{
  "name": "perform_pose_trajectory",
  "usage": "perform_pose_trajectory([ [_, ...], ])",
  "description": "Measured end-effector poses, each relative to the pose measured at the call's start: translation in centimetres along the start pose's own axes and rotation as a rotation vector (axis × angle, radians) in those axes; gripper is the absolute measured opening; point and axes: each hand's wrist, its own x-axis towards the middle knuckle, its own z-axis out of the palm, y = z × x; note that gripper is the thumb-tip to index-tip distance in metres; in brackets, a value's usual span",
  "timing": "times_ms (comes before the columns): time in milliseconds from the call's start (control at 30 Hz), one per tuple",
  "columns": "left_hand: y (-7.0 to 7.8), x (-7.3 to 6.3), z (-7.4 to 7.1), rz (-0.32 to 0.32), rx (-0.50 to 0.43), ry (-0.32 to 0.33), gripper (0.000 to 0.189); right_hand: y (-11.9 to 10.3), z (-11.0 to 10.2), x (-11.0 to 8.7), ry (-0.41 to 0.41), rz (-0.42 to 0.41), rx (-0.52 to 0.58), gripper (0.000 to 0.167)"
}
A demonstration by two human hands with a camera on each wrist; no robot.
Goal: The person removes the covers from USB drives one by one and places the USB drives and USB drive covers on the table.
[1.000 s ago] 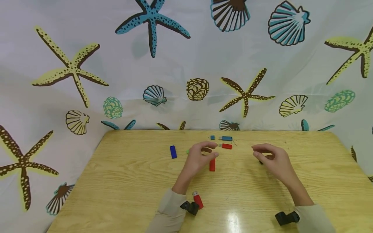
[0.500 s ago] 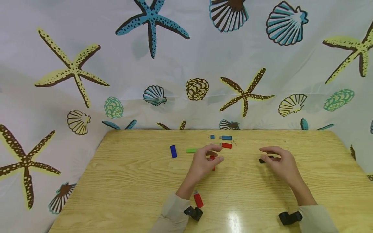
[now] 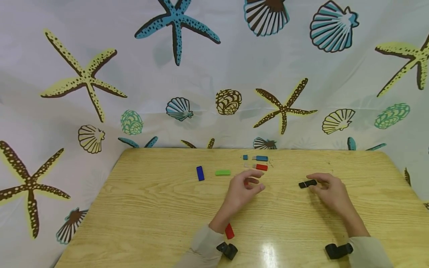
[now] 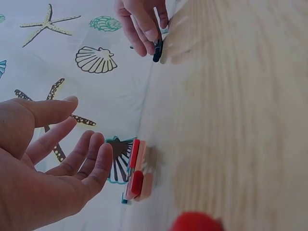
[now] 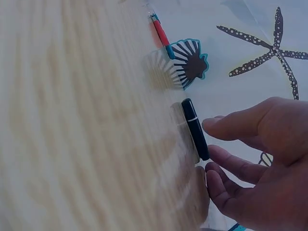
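In the head view a black USB stick (image 3: pixel 307 184) with a pale band lies on the table. My right hand (image 3: pixel 331 191) is at its right end, thumb and fingers parted around that end. From the right wrist view the black stick (image 5: pixel 195 129) lies just off the fingertips; contact cannot be made out. My left hand (image 3: pixel 242 190) hovers over the table with loosely bent fingers and nothing in them. It mostly hides a red piece (image 3: pixel 246 183) beneath it. Another red USB stick (image 3: pixel 229 231) is partly covered by the left wrist.
Toward the back lie a red USB stick (image 3: pixel 261 167), a blue USB stick (image 3: pixel 261 158) and a small blue cap (image 3: pixel 245 157). Farther left are a green piece (image 3: pixel 222 172) and a dark blue piece (image 3: pixel 200 173). A patterned curtain (image 3: pixel 201 74) hangs behind the wooden table (image 3: pixel 151 216).
Both hands have shifted right and slightly nearer the person. The black stick, mostly hidden by the right hand before, now shows. The green piece is uncovered; the red piece is now mostly hidden.
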Motion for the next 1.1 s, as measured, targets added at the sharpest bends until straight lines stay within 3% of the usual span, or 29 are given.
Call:
perform_pose_trajectory([
  [267,-0.3,-0.4,1.0,-0.001,-0.013,-0.017,0.031,0.9,-0.1,0.2,-0.039,0.075,0.02,0.031],
  [500,-0.3,-0.5,1.9,-0.007,0.025,-0.05,0.032,1.3,-0.2,0.3,-0.062,0.071,0.003,0.029],
  [767,-0.3,-0.4,2.1,-0.024,0.001,-0.087,0.032,1.0,-0.2,0.3,-0.094,0.023,-0.021,0.024],
  [1100,0.3,-0.6,2.4,-0.021,-0.014,-0.108,0.031,-0.7,-0.7,-0.1,-0.136,-0.046,0.025,0.025],
])
